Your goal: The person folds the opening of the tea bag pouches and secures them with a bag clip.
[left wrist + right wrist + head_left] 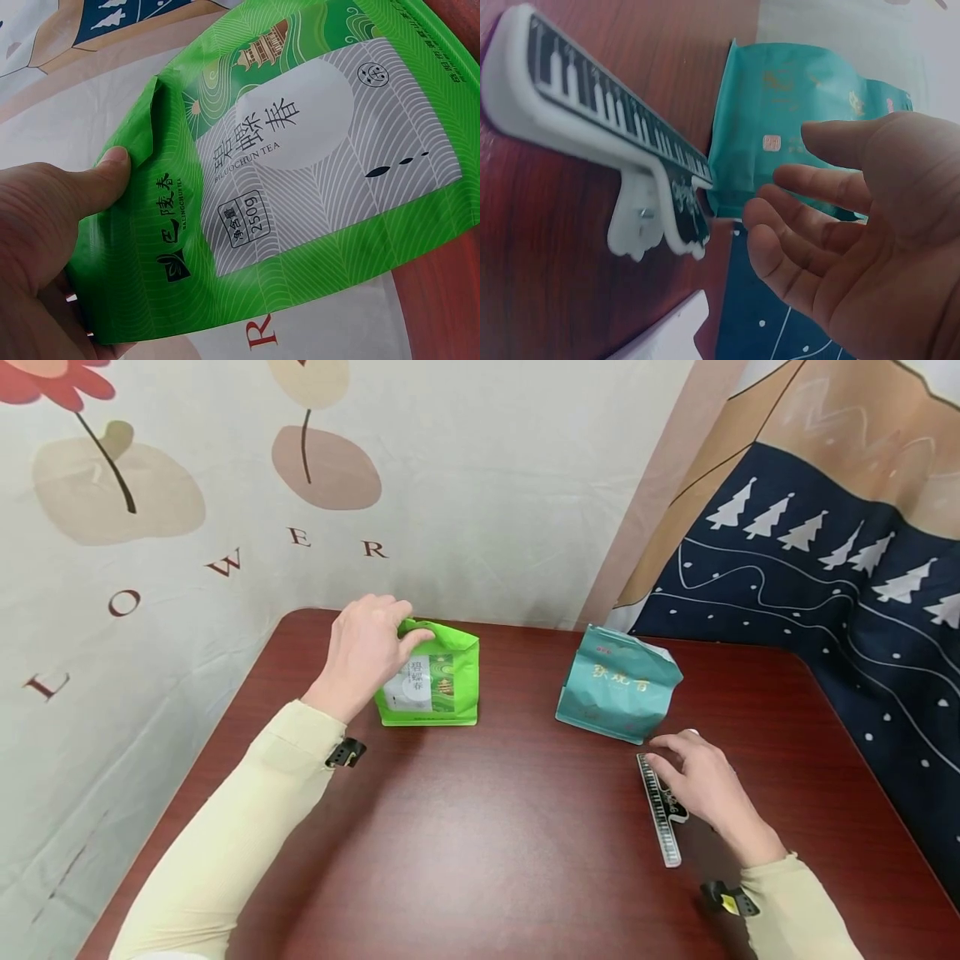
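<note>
My left hand [366, 647] grips the folded top of a bright green bag of Biluochun tea [467, 681], thumb in front and fingers behind. The left wrist view shows the thumb pressing the green tea bag [187, 225] at its upper edge; the other fingers are mostly hidden behind it. On the right, my right hand [705, 789] hovers with loosely bent fingers beside a bag clip [660, 814] printed with piano keys. In the right wrist view nothing lies between those fingers, and the clip [615, 112] rests on the table with its black and white handle sideways.
A teal tea bag [618, 685] with gold lettering stands just beyond the clip, its top crumpled. The dark red wooden table [465, 843] ends at a pale printed curtain [487, 510]. Navy fabric with white trees [810, 577] hangs at the right edge.
</note>
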### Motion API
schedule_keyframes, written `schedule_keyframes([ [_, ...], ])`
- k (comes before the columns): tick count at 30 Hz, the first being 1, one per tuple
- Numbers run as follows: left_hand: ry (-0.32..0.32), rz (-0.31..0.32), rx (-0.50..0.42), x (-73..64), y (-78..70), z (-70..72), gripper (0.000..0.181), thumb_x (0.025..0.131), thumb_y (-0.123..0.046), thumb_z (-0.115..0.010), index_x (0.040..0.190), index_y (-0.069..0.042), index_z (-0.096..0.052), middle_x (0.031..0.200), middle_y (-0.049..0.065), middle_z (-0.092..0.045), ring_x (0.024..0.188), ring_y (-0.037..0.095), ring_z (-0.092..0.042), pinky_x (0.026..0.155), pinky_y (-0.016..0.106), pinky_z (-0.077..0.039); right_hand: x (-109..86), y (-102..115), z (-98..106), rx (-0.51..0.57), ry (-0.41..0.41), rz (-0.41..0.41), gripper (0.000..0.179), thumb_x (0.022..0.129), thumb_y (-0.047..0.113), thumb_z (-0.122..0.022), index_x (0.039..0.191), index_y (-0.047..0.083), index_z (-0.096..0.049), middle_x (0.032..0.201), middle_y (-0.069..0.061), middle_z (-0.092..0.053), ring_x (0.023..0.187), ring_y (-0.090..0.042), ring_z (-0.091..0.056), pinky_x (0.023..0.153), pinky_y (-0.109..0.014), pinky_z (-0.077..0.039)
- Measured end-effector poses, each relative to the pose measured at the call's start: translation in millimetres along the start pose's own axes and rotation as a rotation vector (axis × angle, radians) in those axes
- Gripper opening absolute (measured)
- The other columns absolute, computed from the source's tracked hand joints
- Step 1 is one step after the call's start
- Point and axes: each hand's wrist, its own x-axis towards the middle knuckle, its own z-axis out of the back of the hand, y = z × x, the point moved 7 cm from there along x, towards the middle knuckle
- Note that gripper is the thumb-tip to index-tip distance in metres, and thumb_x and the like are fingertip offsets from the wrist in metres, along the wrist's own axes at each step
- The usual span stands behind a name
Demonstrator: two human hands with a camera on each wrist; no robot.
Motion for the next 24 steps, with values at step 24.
schedule_keyframes([
  [24, -0.007, -0.013, 0.016, 0.0, 0.3, -1.0, 0.045, 0.081, -0.03, -0.088, 0.069, -0.007, -0.051, 0.06, 0.006, -0.044, 0.059, 0.03, -0.046, 0.057, 0.04, -0.041, -11.1, -24.2, -13.6, -0.068, 0.141, -0.092, 0.019, 0.087, 0.012, -0.078, 0.1, 0.0, -0.073, 0.091, -0.013, -0.067, 0.081, -0.027, -0.058, 0.07, -0.044, -0.048],
])
